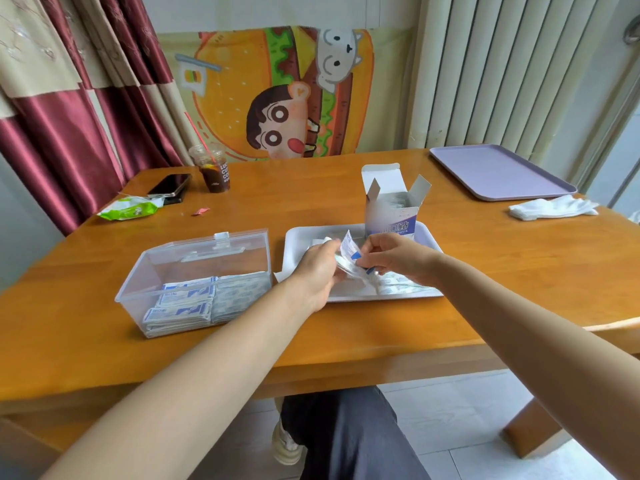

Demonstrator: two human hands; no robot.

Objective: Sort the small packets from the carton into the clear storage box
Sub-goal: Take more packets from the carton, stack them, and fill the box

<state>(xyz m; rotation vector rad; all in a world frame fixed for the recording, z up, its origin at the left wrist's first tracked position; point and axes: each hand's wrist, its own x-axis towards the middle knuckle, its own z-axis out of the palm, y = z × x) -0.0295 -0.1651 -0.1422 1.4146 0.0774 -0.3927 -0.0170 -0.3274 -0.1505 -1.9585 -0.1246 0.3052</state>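
Packets (pixel 349 251) were pinched between left hand (pixel 320 270) and right hand (pixel 393 254) above white tray (pixel 298 237). Open carton (pixel 391 216) stood on tray. Clear storage box (pixel 156 261), partly filled, sat beside tray. Judged step: squaring gathered bundle. Next: carry leftward, lay flat on stacks.

Both my bare forearms reach forward from the lower corners and converge; my left hand (pixel 320 268) lies back-up, fingers curled round a bunch of small white-and-blue paper packets (pixel 347 250); my right hand (pixel 394 255) faces it, wrist bent inward, fingertips pinching the same bunch; the two hands nearly touch.
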